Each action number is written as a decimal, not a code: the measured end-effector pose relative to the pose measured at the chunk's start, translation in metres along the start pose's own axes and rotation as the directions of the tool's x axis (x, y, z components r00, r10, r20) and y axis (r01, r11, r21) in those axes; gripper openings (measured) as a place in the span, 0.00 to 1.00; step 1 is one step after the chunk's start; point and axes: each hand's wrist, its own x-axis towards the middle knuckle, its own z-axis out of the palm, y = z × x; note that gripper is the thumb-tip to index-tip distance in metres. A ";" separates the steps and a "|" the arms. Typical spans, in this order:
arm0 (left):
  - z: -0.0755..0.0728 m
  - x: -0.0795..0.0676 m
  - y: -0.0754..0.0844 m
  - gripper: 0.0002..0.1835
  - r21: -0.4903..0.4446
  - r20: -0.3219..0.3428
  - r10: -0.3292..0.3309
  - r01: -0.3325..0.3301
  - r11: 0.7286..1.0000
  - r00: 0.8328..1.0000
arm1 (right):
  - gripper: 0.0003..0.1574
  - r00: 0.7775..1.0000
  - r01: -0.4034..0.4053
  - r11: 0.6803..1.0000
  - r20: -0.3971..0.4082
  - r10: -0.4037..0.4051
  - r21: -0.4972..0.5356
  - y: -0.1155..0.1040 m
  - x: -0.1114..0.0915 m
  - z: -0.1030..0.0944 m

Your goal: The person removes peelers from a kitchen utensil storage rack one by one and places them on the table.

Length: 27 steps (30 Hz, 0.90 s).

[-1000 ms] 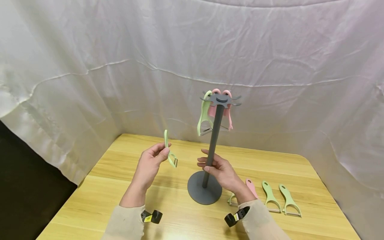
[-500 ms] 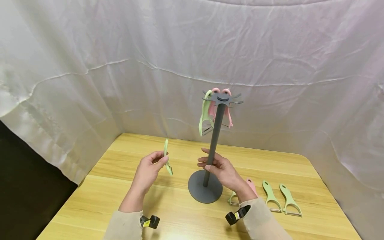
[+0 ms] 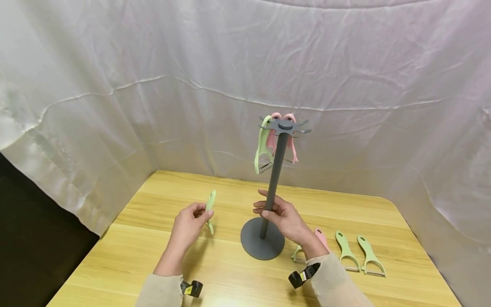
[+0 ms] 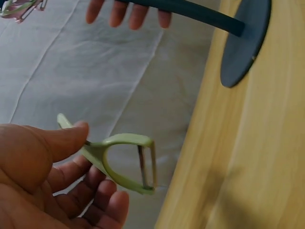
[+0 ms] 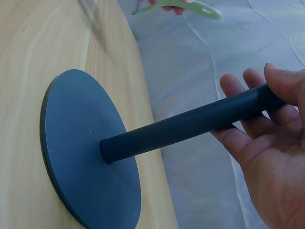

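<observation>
While the left hand (image 3: 188, 224) pinches a green peeler (image 4: 97, 153), right hand (image 3: 287, 221) gripping a grey stand (image 3: 276, 170), wooden table (image 3: 126, 251) below

Left hand (image 3: 187, 225) pinches; right hand (image 3: 285, 218) grips; both forearms (image 3: 168, 261) angle forward

The held peeler (image 3: 210, 201) is pale green with a grey blade (image 4: 142, 162). The stand (image 3: 277, 166) is plain dark grey, bluer in both wrist views. Hanging peelers: one light green peeler (image 3: 262, 138), two pink peelers (image 3: 293, 149). Lying ones: one pink peeler (image 3: 321, 238), the others green peelers (image 3: 368, 251). The worktop (image 3: 145, 238) is yellow with streaked wood grain; the curtain (image 3: 215, 51) greyish white, tinged lilac; the sleeves (image 3: 160, 290) beige; the wrist cameras (image 3: 196, 289) black with yellow labels (image 3: 188, 290).
</observation>
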 end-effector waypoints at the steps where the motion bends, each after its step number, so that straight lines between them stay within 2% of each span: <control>1: 0.000 0.000 -0.001 0.18 0.024 -0.003 -0.005 0.005 1.000 1.000 | 0.37 1.000 -0.001 1.000 -0.001 0.001 0.000 0.000 0.000 0.000; 5: 0.001 -0.002 -0.005 0.17 0.140 -0.005 -0.028 0.029 0.990 1.000 | 0.37 1.000 -0.001 1.000 0.000 0.001 0.005 0.001 0.000 -0.001; 12: 0.001 -0.006 -0.007 0.15 0.316 0.019 -0.067 0.058 0.947 0.998 | 0.37 1.000 -0.010 1.000 0.000 0.010 0.007 0.001 0.000 -0.001; 18: 0.003 -0.007 -0.009 0.15 0.372 0.020 -0.107 0.092 0.924 0.994 | 0.37 1.000 -0.021 1.000 -0.016 0.021 -0.011 -0.001 0.000 0.001; 27: 0.006 -0.011 -0.012 0.19 0.448 0.052 -0.140 0.102 0.888 0.989 | 0.36 0.999 -0.029 1.000 -0.017 0.030 0.002 -0.001 0.000 0.001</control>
